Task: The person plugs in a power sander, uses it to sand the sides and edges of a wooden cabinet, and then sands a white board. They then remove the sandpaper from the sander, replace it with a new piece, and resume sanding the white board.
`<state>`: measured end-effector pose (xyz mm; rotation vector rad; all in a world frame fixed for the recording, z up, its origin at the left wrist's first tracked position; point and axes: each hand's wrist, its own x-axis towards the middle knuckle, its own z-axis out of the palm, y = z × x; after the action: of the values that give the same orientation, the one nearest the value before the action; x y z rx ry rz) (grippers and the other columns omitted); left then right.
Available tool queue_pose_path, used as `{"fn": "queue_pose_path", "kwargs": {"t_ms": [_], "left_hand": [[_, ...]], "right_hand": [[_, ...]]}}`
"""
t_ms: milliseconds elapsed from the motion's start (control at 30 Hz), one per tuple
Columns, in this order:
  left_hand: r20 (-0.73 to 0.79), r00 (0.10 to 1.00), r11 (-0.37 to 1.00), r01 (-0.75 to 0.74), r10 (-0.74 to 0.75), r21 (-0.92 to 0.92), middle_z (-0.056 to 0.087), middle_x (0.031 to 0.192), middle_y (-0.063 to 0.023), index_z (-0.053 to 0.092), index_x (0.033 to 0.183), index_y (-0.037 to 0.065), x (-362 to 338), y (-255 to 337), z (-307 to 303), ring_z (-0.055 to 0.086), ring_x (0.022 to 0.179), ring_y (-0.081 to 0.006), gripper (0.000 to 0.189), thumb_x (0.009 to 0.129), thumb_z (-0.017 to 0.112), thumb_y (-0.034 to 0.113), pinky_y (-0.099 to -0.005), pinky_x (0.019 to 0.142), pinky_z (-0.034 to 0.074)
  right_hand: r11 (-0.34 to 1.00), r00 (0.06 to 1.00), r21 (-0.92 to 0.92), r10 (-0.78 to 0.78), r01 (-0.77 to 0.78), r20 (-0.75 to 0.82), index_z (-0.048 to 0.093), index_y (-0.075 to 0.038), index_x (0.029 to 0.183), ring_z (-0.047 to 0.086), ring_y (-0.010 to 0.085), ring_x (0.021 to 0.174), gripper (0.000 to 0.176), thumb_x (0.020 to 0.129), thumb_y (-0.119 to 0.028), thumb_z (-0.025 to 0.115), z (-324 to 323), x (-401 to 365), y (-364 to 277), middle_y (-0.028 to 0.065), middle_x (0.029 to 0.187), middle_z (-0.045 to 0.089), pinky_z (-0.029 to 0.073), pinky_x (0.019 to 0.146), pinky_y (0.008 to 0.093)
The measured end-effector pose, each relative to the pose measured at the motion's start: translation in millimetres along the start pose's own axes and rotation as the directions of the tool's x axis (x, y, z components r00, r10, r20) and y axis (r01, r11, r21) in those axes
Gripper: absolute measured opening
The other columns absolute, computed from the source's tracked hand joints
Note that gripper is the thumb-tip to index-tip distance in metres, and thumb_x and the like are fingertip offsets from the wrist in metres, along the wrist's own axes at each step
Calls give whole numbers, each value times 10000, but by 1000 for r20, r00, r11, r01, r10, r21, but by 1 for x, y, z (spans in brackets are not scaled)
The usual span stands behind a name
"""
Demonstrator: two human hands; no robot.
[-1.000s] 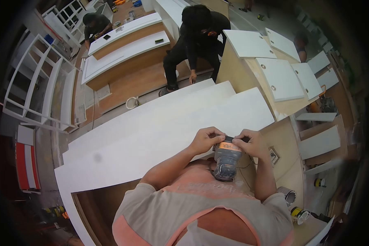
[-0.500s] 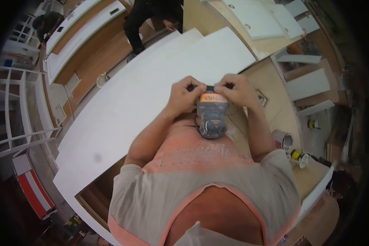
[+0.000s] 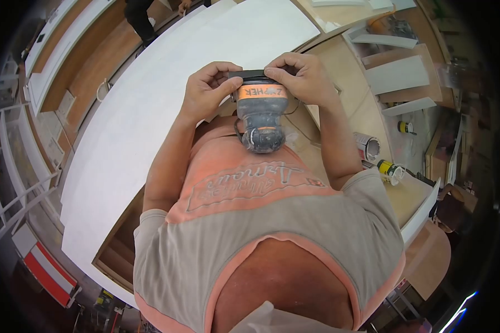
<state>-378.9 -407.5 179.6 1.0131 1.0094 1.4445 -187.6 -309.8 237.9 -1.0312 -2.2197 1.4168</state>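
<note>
A dusty black-and-orange electric palm sander (image 3: 263,114) rests against the front of my shirt, its rounded grip end toward me and its flat base pointing away. My left hand (image 3: 211,89) pinches the left end of the dark flat edge (image 3: 252,73) at the sander's base between thumb and fingers. At the other end of that edge, my right hand (image 3: 305,77) pinches in the same way. A dark cord hangs at the sander's side. Beyond and to the left of my hands spreads a large white panel (image 3: 133,133).
Beside my right arm, a roll (image 3: 368,147) and a yellow-labelled can (image 3: 390,171) stand on a tan board (image 3: 416,202). White panel pieces (image 3: 397,77) lean at the far right. Another person's dark-clad leg (image 3: 140,19) shows beyond the white panel. A white frame (image 3: 16,166) stands left.
The view has shifted, and my hands and the sander appear farther up and left. My hands are wider apart along the sander's base, with more of its dark edge showing.
</note>
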Motion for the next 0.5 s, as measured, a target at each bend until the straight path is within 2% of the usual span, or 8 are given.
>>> {"fn": "queue_pose_path", "kwargs": {"t_ms": [67,133,167,233,367,467,500], "left_hand": [[-19,999,998,38,-37,49,634,882,-98,603,990,-37,1,1,-2,588,810,-112,205,829,603,90,-229,708,483],[-36,993,990,114,-112,78,636,849,-88,621,964,-30,4,-1,-4,586,776,-110,191,798,616,64,-227,698,474],[-35,993,990,114,-112,78,636,849,-88,621,964,-30,4,0,-3,586,776,-110,191,798,616,64,-227,698,474],[-62,987,983,155,-149,103,639,829,-86,634,917,-24,8,2,-1,581,767,-112,157,774,611,35,-233,698,468],[-5,996,995,94,-94,36,641,837,-88,630,900,-26,12,-5,1,580,782,-121,142,773,594,27,-244,717,467],[4,997,995,71,-72,75,643,849,-91,626,891,-24,11,-4,2,579,801,-126,133,772,576,8,-247,729,467],[28,998,995,56,-58,84,643,859,-92,625,897,-23,11,-4,2,580,806,-128,139,773,569,4,-249,734,467]], "right_hand": [[1000,1000,-11,-1,1,-29,654,-26,809,562,76,686,89,761,-101,667,2,-2,1,36,752,633,445,609,223],[972,968,-36,-233,231,-90,653,-27,793,560,103,623,171,731,-185,674,5,-2,10,52,666,621,449,588,242],[972,968,-37,-233,231,-91,653,-27,793,560,103,623,171,731,-185,674,6,-1,10,52,666,621,449,588,242],[994,989,-54,-105,99,-105,653,-33,765,563,120,619,191,699,-208,691,7,-1,8,61,670,621,451,593,261],[989,985,-76,-134,127,-110,641,-25,755,548,78,645,127,721,-138,691,4,-4,6,27,674,601,430,582,226],[977,990,-180,-129,116,-65,641,-27,747,540,80,624,135,714,-148,693,3,-3,0,38,648,588,423,570,225],[965,996,-255,-74,57,-56,645,-32,753,540,83,624,132,718,-152,689,3,0,-6,45,643,584,424,571,226]]}}
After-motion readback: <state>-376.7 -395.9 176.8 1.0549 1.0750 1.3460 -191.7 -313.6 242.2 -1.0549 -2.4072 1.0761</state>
